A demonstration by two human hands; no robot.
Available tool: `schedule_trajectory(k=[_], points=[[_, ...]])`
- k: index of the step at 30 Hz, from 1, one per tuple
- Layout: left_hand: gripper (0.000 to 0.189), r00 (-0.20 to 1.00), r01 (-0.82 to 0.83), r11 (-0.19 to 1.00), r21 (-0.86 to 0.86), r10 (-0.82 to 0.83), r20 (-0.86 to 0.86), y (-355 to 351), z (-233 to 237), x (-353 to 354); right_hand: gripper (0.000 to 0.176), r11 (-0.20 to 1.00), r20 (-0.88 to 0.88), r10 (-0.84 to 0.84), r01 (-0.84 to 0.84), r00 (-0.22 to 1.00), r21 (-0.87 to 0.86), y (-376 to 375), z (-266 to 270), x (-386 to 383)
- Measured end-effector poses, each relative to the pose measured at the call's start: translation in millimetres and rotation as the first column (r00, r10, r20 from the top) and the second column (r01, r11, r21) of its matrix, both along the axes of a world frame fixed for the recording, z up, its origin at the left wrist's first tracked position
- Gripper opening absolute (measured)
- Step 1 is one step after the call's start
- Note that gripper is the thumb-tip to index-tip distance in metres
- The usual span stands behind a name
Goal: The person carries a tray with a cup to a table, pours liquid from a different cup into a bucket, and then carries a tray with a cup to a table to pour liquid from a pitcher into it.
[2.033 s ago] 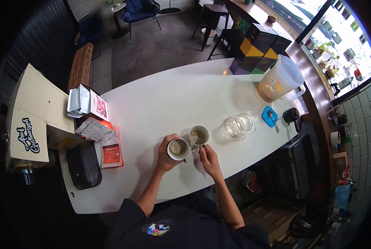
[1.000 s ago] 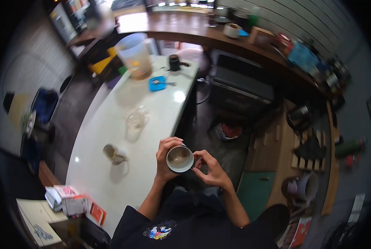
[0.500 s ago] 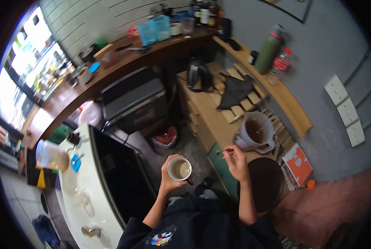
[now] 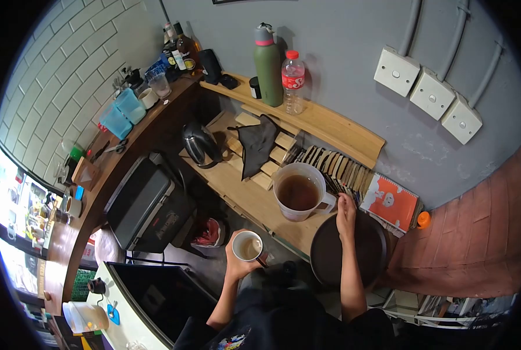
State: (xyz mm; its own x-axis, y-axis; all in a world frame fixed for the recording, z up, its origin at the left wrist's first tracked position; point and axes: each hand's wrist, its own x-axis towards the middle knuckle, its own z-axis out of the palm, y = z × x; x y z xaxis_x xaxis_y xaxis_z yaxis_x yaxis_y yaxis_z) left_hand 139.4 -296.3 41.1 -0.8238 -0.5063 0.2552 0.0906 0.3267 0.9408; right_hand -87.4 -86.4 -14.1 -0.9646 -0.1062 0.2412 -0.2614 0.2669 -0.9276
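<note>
My left hand (image 4: 239, 266) is wrapped around a white mug (image 4: 250, 245) with a dark handle, and pale brown liquid shows inside it. Over the edge of a round dark brown tray (image 4: 324, 256), my right hand (image 4: 346, 217) is held out with its fingers stretched upward and nothing in them. Its fingertips are just right of the handle of a clear plastic pitcher (image 4: 295, 214). Dark brown liquid partly fills that pitcher, which stands on the wooden counter (image 4: 251, 201).
A black kettle (image 4: 201, 146) and a dark cloth (image 4: 257, 143) on wooden slats lie farther back. On the wall shelf (image 4: 336, 131) stand a green bottle (image 4: 268, 73) and a red-capped plastic bottle (image 4: 293, 87). Books (image 4: 337, 169) line the wall beside an orange notebook (image 4: 390, 201).
The view has swung to the right, toward the wall and counter. My right hand has moved from the pitcher's near side to beside its handle. The mug stays in my left hand.
</note>
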Motion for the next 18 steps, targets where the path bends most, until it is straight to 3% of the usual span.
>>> schedule_trajectory(k=[5, 7, 12, 15, 17, 18], points=[[0.058, 0.999, 0.041, 0.999, 0.009, -0.042, 0.023, -20, -13, -6, 0.041, 0.99, 0.085, 0.124, -0.129, 0.989, 0.058, -15, -42, -27], [0.058, 0.994, 0.107, 0.994, 0.032, -0.108, 0.03, -33, -19, -10, 0.039, 0.97, 0.367, 0.214, -0.153, 0.905, -0.188, -21, -31, -25], [0.06, 0.984, 0.16, 0.983, 0.087, -0.166, 0.066, -72, -35, -22, 0.029, 0.935, 0.472, 0.07, 0.107, 0.879, -0.338, -33, -30, -26], [0.062, 0.98, 0.178, 0.981, 0.075, -0.184, 0.073, -97, -44, -36, 0.022, 0.91, 0.446, -0.066, 0.236, 0.893, -0.34, -45, -18, -20], [0.064, 0.978, 0.188, 0.98, 0.069, -0.193, 0.074, -113, -50, -47, 0.027, 0.929, 0.471, -0.083, 0.239, 0.878, -0.283, -37, -38, -27], [0.067, 0.974, 0.208, 0.975, 0.081, -0.215, 0.078, -122, -52, -51, 0.028, 0.893, 0.478, -0.138, 0.318, 0.867, -0.318, -40, -44, -28]])
